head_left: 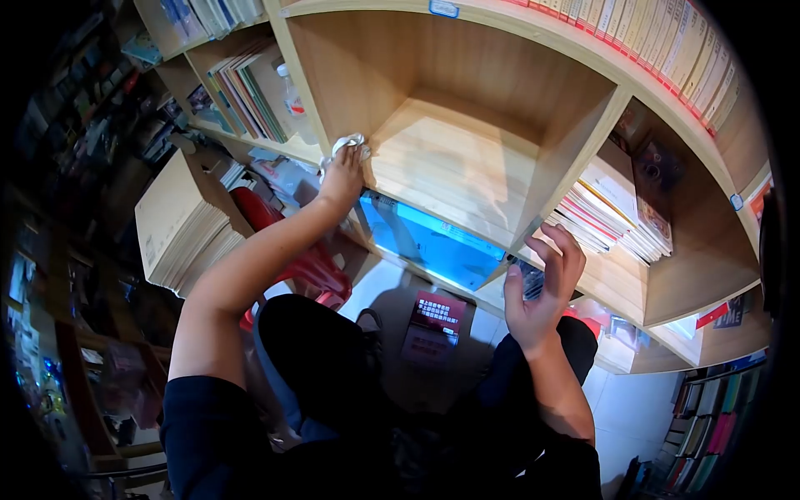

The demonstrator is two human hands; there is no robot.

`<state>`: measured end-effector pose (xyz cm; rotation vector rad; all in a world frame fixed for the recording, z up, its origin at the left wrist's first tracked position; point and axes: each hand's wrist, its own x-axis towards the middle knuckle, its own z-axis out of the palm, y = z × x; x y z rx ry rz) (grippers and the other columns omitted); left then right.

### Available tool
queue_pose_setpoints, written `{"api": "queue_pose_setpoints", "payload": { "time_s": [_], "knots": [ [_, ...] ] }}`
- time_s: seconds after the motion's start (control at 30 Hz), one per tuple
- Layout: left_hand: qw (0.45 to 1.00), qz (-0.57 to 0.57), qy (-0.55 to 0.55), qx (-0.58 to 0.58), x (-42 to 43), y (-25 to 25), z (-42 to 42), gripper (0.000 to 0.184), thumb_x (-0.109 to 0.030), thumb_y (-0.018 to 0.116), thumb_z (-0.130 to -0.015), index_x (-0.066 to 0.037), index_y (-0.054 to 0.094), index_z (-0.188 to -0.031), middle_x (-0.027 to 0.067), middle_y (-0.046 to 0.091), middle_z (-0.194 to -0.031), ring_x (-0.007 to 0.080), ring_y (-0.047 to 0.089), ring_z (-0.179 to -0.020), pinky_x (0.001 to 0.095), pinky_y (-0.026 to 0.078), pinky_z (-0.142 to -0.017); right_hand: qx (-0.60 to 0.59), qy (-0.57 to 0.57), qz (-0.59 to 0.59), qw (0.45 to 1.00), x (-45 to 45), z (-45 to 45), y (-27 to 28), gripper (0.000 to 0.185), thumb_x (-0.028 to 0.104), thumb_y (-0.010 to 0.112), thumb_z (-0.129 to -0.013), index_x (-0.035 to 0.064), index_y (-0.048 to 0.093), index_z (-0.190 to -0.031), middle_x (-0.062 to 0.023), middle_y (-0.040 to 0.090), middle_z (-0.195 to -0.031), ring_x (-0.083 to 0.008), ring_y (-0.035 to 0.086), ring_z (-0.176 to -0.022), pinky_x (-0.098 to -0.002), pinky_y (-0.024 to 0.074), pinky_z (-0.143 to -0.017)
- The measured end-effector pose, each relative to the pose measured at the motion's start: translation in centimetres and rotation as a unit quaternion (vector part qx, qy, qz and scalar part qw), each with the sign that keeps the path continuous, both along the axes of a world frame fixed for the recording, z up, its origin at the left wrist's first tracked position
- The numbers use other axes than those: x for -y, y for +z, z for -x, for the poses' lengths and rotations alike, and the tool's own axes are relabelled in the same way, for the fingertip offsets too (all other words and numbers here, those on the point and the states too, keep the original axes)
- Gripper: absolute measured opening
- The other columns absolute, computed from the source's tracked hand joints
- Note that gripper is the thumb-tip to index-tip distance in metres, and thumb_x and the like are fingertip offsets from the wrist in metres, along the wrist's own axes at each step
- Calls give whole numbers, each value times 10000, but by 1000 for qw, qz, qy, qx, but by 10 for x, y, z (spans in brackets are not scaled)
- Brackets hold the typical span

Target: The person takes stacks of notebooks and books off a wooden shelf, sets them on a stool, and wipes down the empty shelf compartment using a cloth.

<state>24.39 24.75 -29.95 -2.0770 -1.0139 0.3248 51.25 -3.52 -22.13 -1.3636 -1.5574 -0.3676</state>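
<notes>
My left hand (343, 177) presses a crumpled white cloth (348, 142) against the left front edge of a wooden shelf compartment (458, 154). Its fingers are closed over the cloth, which bunches out above them. No objects stand in that compartment. My right hand (546, 287) is raised with fingers apart and holds nothing. It is near the shelf's front edge, just left of a stack of books and papers (612, 208) in the neighbouring compartment. Below the compartment is a bright blue panel or folder (433, 242).
A thick stack of books (187, 225) stands at left beside a red plastic stool (312, 275). A plastic bottle (293, 104) and thin books (250, 96) occupy the left compartment. Book spines (642, 42) line the upper shelf. A dark red book or box (433, 325) lies on the floor.
</notes>
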Motion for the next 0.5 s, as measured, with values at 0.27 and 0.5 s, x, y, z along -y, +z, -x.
{"api": "queue_pose_setpoints", "payload": {
  "time_s": [0.27,0.5],
  "knots": [
    [993,-2,-3,115,-61,-13,-27,482,-276,426,-943,5,594,-1296,130,444,-1486,279,327,-1419,458,149,-1185,-31,13,34,999,17,-13,-8,329,52,673,-707,26,640,-1034,-163,563,-1177,-377,494,-1138,-452,395,-983],
    [982,71,-23,171,-88,12,-68,439,-279,469,-907,-49,647,-1235,143,491,-1435,309,359,-1397,455,188,-1172,60,85,127,986,5,-5,-27,295,107,673,-723,33,624,-1004,-144,572,-1108,-354,528,-1078,-444,427,-920]
  ]
}}
